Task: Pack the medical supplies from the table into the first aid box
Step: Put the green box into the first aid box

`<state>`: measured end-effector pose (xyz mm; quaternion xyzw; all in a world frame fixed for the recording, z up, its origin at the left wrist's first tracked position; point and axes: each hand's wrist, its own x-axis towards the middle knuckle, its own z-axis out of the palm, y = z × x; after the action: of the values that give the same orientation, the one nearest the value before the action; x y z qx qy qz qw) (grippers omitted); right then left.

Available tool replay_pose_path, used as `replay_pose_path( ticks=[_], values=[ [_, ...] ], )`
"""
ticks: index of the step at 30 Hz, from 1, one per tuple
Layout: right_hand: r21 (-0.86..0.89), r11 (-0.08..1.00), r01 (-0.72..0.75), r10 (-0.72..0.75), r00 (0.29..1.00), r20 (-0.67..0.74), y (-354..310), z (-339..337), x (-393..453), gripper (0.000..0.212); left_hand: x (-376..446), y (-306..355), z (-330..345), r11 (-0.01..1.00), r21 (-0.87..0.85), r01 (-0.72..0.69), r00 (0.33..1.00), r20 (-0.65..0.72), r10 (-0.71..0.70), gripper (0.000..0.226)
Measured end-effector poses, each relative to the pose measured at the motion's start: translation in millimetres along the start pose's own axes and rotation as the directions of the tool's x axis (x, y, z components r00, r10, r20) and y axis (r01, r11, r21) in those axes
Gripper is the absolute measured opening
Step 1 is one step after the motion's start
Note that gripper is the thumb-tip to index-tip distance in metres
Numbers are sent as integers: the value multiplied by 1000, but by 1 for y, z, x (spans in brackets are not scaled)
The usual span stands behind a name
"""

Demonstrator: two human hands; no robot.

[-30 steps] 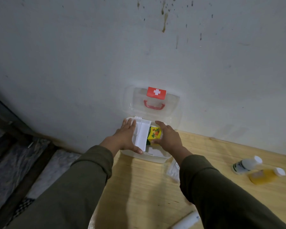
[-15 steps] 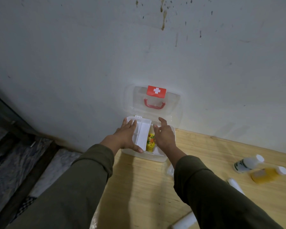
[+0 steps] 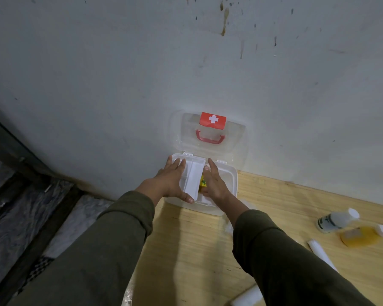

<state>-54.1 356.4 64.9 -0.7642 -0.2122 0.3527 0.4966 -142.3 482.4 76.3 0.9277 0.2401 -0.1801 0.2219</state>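
Hands both in first aid box (image 3: 227, 191): right hand (image 3: 215, 186) flat-open pressing yellow packet (image 3: 202, 183); left hand (image 3: 171, 182) open, steadying tray (image 3: 192, 180) beside it.

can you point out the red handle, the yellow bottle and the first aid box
red handle (image 3: 210, 139): head view, middle of the bar on the open lid
yellow bottle (image 3: 360, 238): head view, its amber body, lying on the table
first aid box (image 3: 231, 183): head view, right rim of the base
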Motion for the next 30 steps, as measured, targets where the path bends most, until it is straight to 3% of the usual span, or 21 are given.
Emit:
replay_pose_path(
  ticks=[10, 18, 26, 30],
  values=[
    [19, 999, 35, -36, 997, 73, -4, 1, -1, 51, -2, 1, -3, 1000, 2, -4, 1000, 19, 4, 125],
    [-146, 985, 93, -110, 988, -110, -16, -20, -10, 51, -6, 6, -6, 999, 42, -15, 1000, -20, 16, 125],
    [-332, 934, 131, -242, 916, -321, -11, -68, -53, 52, -21, 34, 4, 994, 31, -104, 991, -86, 107, 131],
    [-491, 867, 87, -246, 931, -270, 9, -87, -76, 57, -27, 48, 20, 997, 9, -77, 984, -158, 78, 132]
  ],
)
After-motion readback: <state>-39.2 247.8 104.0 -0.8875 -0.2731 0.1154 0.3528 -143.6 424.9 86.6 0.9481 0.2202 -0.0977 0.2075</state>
